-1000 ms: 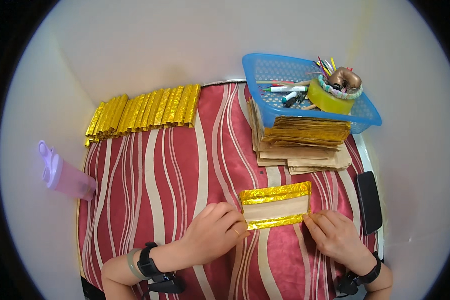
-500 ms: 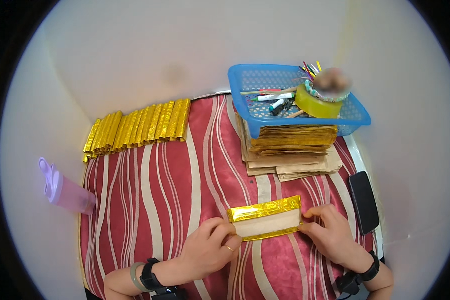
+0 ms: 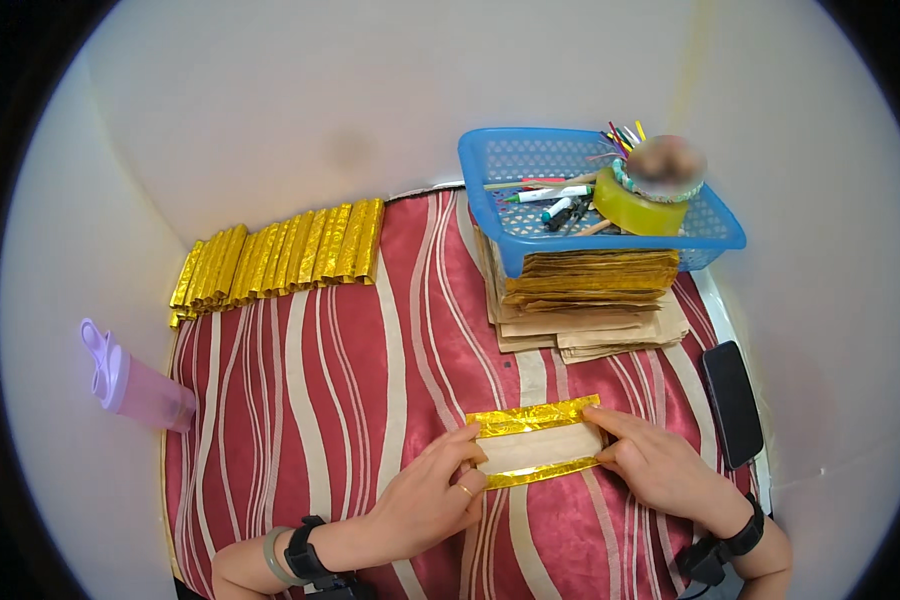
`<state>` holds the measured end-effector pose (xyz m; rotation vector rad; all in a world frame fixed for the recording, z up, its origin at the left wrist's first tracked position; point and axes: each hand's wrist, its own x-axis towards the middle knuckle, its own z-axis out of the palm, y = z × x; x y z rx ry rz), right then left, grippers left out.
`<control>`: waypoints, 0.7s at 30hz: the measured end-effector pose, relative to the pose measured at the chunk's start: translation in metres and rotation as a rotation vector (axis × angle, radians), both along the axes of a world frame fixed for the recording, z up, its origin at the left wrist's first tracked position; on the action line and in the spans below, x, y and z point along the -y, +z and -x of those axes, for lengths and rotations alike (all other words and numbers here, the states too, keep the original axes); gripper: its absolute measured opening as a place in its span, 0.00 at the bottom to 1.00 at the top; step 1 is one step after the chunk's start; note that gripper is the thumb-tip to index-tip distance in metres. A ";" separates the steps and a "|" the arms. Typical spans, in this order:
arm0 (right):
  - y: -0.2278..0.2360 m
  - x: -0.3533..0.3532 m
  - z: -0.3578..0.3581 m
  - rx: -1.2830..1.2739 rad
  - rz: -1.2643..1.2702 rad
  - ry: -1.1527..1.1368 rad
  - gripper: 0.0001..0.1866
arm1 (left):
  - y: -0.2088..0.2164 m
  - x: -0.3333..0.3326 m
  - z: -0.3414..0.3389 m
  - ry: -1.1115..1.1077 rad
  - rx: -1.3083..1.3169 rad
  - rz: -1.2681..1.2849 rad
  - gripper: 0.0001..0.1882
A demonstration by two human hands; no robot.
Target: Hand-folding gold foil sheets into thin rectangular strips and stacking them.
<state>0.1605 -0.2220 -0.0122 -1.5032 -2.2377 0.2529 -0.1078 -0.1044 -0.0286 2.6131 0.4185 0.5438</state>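
Note:
A sheet of gold foil paper (image 3: 538,449) lies on the striped cloth in front of me. Its long edges are folded inward, so gold bands border a pale inner strip. My left hand (image 3: 425,499) grips the left end, with fingertips at the upper fold and others lower down. At the opposite end, my right hand (image 3: 662,466) has its index finger on the upper gold band and its thumb near the lower edge. The undersides of both grips are hidden.
Folded gold paper strips (image 3: 280,256) lie in a row at the back left. A blue basket (image 3: 530,243) of pens and tape rests on stacked paper (image 3: 590,292). A purple bottle (image 3: 148,391) stands left; a black phone (image 3: 733,405) lies right. Pale walls enclose the red striped cloth (image 3: 355,370).
My left fingertips have moved up to the paper's upper left corner. The right index finger has reached onto the upper gold band. The paper appears shifted slightly.

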 end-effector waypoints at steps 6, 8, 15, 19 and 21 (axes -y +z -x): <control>0.003 -0.001 -0.007 -0.159 0.162 -0.076 0.10 | 0.007 -0.005 0.003 0.042 -0.062 0.165 0.13; 0.004 -0.003 -0.009 -0.213 0.168 -0.087 0.09 | 0.007 -0.008 0.004 0.054 -0.049 0.179 0.11; 0.008 -0.014 -0.012 -0.351 0.111 -0.159 0.07 | 0.008 -0.019 -0.001 0.191 0.158 0.504 0.04; 0.011 -0.028 -0.012 -0.338 0.073 -0.246 0.05 | 0.010 -0.031 -0.014 0.310 0.212 0.564 0.03; 0.008 -0.033 -0.013 -0.318 0.065 -0.242 0.05 | 0.012 -0.035 -0.021 0.364 0.192 0.518 0.04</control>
